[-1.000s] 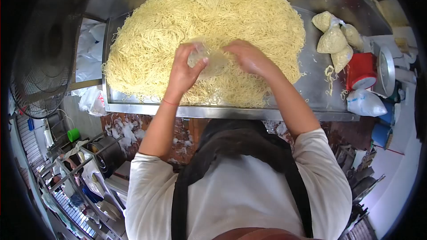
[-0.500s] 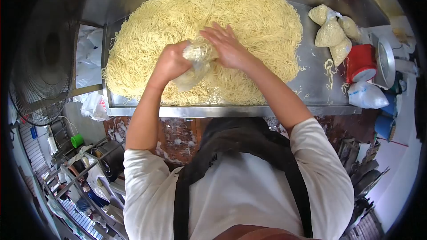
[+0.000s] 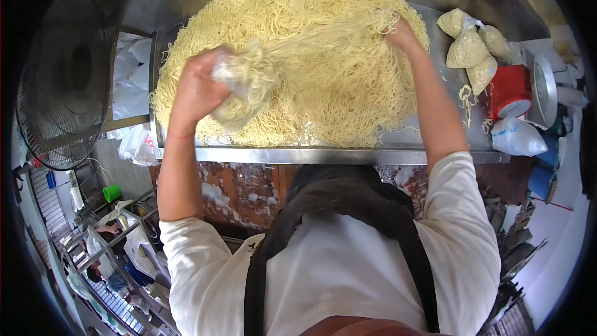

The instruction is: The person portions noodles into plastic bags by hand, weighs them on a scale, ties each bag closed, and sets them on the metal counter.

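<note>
A wide heap of pale yellow noodles (image 3: 336, 87) covers most of the steel tray (image 3: 429, 149). My left hand (image 3: 202, 81) grips a clear plastic bag (image 3: 229, 90) partly filled with noodles, held over the heap's left side. Toward the right end of the heap, my right hand (image 3: 403, 34) is closed on a clump of noodles (image 3: 384, 22). Blurred strands stretch between that clump and the mouth of the bag. The fingertips of the right hand are partly hidden by the noodles.
Several tied bags of noodles (image 3: 467, 48) lie on the tray's right side, near loose strands (image 3: 466, 99). Beyond them stand a red scale (image 3: 510, 90) with a round metal pan (image 3: 543, 90) and a whitish plastic bag (image 3: 519, 135). A fan (image 3: 59, 81) is at left.
My hands have moved apart: the left, with the bag, went left, and the right swung away to the right, onto noodles. Strands now span the gap between them.
</note>
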`<state>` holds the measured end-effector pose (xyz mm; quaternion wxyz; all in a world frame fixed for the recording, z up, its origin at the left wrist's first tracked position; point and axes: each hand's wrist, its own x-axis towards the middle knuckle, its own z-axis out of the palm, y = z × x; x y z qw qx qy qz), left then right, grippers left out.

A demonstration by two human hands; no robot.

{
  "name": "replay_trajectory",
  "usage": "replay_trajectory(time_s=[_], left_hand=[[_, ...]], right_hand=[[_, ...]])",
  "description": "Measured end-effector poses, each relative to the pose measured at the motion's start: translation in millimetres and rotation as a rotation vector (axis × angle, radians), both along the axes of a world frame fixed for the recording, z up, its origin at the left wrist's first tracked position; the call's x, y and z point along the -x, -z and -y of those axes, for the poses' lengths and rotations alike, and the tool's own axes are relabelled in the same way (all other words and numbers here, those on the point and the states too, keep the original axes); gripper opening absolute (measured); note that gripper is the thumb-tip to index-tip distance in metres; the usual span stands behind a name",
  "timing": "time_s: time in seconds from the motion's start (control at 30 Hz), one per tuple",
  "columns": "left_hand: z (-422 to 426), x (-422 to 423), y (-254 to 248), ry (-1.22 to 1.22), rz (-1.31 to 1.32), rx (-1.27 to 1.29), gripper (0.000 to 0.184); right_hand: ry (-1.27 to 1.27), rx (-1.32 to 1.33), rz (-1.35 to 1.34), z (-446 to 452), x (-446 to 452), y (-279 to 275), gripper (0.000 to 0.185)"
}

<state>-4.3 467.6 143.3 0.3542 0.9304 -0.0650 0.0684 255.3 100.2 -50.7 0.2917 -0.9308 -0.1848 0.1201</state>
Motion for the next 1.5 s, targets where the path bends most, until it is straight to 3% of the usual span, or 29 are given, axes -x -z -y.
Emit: replay_trajectory(time_s=[0.1, 0.13, 0.17, 0.23, 0.33, 0.43, 0.5, 0.53, 0.6, 0.63, 0.7, 0.8, 0.83, 0.9, 0.93, 1.03, 1.13, 1.2, 1.27, 1.33, 1.43, 1.5], left_hand=[[8.9, -16.9, 38.0, 0.111, 0.044, -0.211, 0.038], [9.0, -22.2, 66.2, 0.148, 0.049, -0.250, 0.038], [8.8, -21.6, 94.1, 0.187, 0.052, -0.289, 0.039], [9.2, -2.1, 158.7, -0.011, 0.015, -0.232, 0.047], [31.9, 25.4, 170.0, -0.291, 0.104, -0.152, 0.058], [61.9, 41.2, 156.4, -0.597, 0.030, 0.018, 0.061], [63.5, 34.4, 167.5, -0.811, -0.082, 0.187, 0.061], [45.7, 24.6, 186.6, -0.843, -0.145, 0.296, 0.049], [16.0, -1.0, 195.1, -0.835, -0.131, 0.804, 0.035], [11.8, -9.6, 185.8, -0.812, -0.118, 1.061, 0.028], [26.2, -9.5, 143.1, -0.761, -0.010, 1.037, 0.017], [81.0, 5.0, 100.2, -0.663, 0.102, 0.841, 0.020], [94.5, 12.5, 94.8, -0.630, 0.129, 0.744, 0.021], [98.3, 16.9, 96.9, -0.600, 0.165, 0.876, 0.021], [94.6, 18.9, 97.5, -0.602, 0.126, 0.912, 0.021], [77.9, 23.1, 107.6, -0.660, 0.036, 0.927, 0.019], [71.6, 33.8, 109.8, -0.692, -0.004, 1.005, 0.018], [69.7, 25.6, 109.6, -0.677, 0.003, 0.990, 0.018], [69.9, 11.0, 102.0, -0.628, -0.015, 0.949, 0.018], [64.3, -7.4, 80.5, -0.610, 0.026, 0.946, 0.018], [64.9, -11.5, 54.6, -0.557, 0.090, 0.990, 0.018], [75.5, 0.4, 47.7, -0.535, 0.128, 1.031, 0.018]], right_hand=[[-0.093, 0.021, -0.110, 21.3, -39.7, -13.5, 0.053], [-0.153, 0.265, 0.017, 18.2, -28.2, -44.2, 0.047], [-0.238, 0.452, -0.045, 10.2, -24.3, -69.2, 0.047], [-0.407, 0.829, -0.186, -9.7, -12.6, -102.5, 0.046], [-0.287, 0.818, -0.159, -61.3, 44.7, -132.8, 0.051], [-0.331, 0.357, -0.026, -112.4, 125.0, -98.4, 0.057], [-0.442, 0.310, 0.212, -141.9, 168.6, -49.0, 0.063], [-0.482, 0.309, 0.258, -156.7, 184.5, -25.7, 0.065], [-0.511, 0.323, 0.049, -174.0, 185.0, -18.9, 0.059], [-0.516, 0.287, -0.064, -178.8, 179.4, -27.3, 0.054], [-0.606, 0.211, -0.220, -182.6, 172.2, -41.4, 0.043], [-0.768, -0.023, -0.316, -181.7, 140.7, -98.5, 0.025], [-0.662, -0.215, -0.488, -184.8, 141.1, -99.3, 0.025], [-0.420, -0.602, -0.815, -199.9, 143.5, -96.6, 0.024], [-0.285, -0.549, -0.819, -209.5, 148.4, -85.0, 0.022], [-0.671, 0.086, -0.232, -186.5, 159.7, -77.0, 0.023], [-0.552, 0.013, 0.051, -131.3, 163.0, -73.5, 0.022], [-0.378, 0.057, 0.578, -135.1, 171.9, -12.3, 0.023], [-0.362, 0.102, 0.529, -142.1, 169.9, 7.4, 0.023], [-0.515, 0.139, -0.092, -169.6, 166.0, -10.1, 0.022], [-0.524, -0.184, -0.022, -188.6, 166.4, -94.0, 0.022], [-0.547, -0.345, -0.399, -197.1, 171.9, -141.2, 0.019]])
